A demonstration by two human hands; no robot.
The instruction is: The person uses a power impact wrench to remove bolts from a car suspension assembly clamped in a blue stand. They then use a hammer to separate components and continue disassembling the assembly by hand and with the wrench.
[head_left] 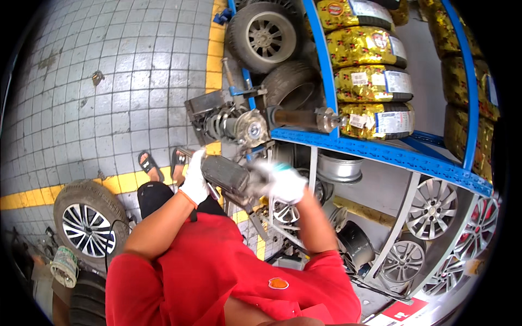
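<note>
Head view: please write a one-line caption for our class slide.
White-gloved left hand and motion-blurred right hand at a dark part, near a blue tyre rack.

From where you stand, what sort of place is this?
Probably a tyre or car repair workshop: a blue rack holds gold-wrapped tyres, with metal wheel rims below them.

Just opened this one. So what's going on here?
A person in a red shirt has both hands at a dark, bulky part. The gloved left hand is at its left end; the gloved right hand is by its right end, too blurred to make out its grip. Just beyond is a metal mechanism with a round hub. Gold-wrapped tyres sit on a blue rack to the right.
</note>
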